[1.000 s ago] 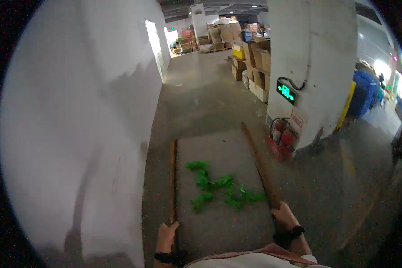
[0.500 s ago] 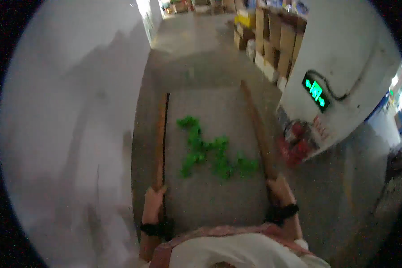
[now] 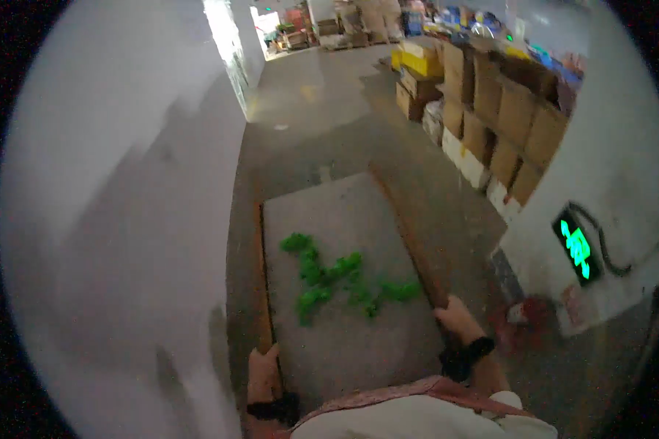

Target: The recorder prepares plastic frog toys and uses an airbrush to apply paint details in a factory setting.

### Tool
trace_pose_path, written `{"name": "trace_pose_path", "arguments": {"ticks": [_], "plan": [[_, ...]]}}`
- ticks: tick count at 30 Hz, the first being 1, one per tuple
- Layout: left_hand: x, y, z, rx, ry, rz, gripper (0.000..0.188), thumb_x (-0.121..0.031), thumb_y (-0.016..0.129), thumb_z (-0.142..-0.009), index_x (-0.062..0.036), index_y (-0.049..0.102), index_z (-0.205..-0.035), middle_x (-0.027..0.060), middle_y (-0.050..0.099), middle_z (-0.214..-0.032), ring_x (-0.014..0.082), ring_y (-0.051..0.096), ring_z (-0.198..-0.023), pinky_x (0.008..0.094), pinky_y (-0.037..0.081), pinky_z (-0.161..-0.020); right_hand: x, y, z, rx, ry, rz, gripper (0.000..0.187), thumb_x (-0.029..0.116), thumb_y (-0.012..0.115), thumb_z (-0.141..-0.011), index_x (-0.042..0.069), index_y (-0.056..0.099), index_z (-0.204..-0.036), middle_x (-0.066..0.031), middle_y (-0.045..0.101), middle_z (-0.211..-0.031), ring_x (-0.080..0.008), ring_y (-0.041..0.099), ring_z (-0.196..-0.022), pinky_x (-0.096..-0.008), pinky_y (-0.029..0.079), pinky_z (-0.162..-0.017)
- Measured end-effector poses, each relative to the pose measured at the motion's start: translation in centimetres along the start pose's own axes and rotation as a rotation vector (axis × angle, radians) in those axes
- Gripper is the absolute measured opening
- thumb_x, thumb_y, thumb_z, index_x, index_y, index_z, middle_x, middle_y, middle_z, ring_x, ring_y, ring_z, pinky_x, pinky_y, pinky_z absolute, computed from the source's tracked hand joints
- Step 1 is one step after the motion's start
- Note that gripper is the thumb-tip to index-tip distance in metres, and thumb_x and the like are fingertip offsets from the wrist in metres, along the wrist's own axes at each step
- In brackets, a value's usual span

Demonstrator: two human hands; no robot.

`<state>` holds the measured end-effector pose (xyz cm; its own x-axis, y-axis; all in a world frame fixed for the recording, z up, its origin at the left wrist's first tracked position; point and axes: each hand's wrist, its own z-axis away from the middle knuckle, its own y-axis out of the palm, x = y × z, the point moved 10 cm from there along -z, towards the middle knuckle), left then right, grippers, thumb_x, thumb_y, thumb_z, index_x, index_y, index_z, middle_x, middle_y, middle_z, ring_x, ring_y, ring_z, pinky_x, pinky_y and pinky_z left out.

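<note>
The broad grey panel (image 3: 355, 347) lies in front of the person's body, above the floor, between two long brown rails; it looks stiff and bulky, of moderate weight at a guess, best held by both sides so it stays level. The left rail (image 3: 263, 271) and right rail (image 3: 410, 245) look hard and woody, offering a firm grip near the body. The right hand (image 3: 459, 320) and left hand (image 3: 262, 369) each have fingers curled round a rail, their undersides hidden. The green leafy-looking clump (image 3: 311, 272) on the panel seems light, soft and apt to slide. Compared with half a second ago, the panel's far edge slants more, more cardboard boxes (image 3: 516, 113) show, and the lit green sign (image 3: 580, 249) sits lower and farther right.
</note>
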<state>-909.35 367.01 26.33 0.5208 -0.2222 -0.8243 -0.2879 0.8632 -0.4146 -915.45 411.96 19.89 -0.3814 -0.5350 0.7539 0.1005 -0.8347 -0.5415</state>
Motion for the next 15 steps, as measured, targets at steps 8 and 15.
{"name": "trace_pose_path", "arguments": {"ticks": [8, 15], "plan": [[-8.8, 2.5, -23.5, -0.211, 0.033, -0.153, 0.044, -0.024, 0.062, -0.067, 0.0107, 0.050, -0.091, 0.0170, 0.057, -0.081, 0.0251, 0.057, -0.074, 0.0331, 0.044, -0.066, 13.8, 2.8, -25.4, 0.063, -0.143, -0.121, 0.035, 0.021, 0.054, -0.066, -0.005, 0.049, -0.090, -0.0139, 0.055, -0.077, -0.0231, 0.053, -0.073, -0.0343, 0.042, -0.066], [-22.0, 6.6, -46.7, -0.051, 0.029, -0.270, 0.048, -0.025, 0.063, -0.068, 0.0088, 0.047, -0.099, 0.0167, 0.056, -0.086, 0.0238, 0.056, -0.072, 0.0329, 0.044, -0.065, 23.1, 0.2, -41.5, -0.183, 0.087, 0.009, 0.042, 0.020, 0.055, -0.065, -0.005, 0.049, -0.099, -0.0161, 0.056, -0.088, -0.0247, 0.053, -0.083, -0.0339, 0.042, -0.072]]}}
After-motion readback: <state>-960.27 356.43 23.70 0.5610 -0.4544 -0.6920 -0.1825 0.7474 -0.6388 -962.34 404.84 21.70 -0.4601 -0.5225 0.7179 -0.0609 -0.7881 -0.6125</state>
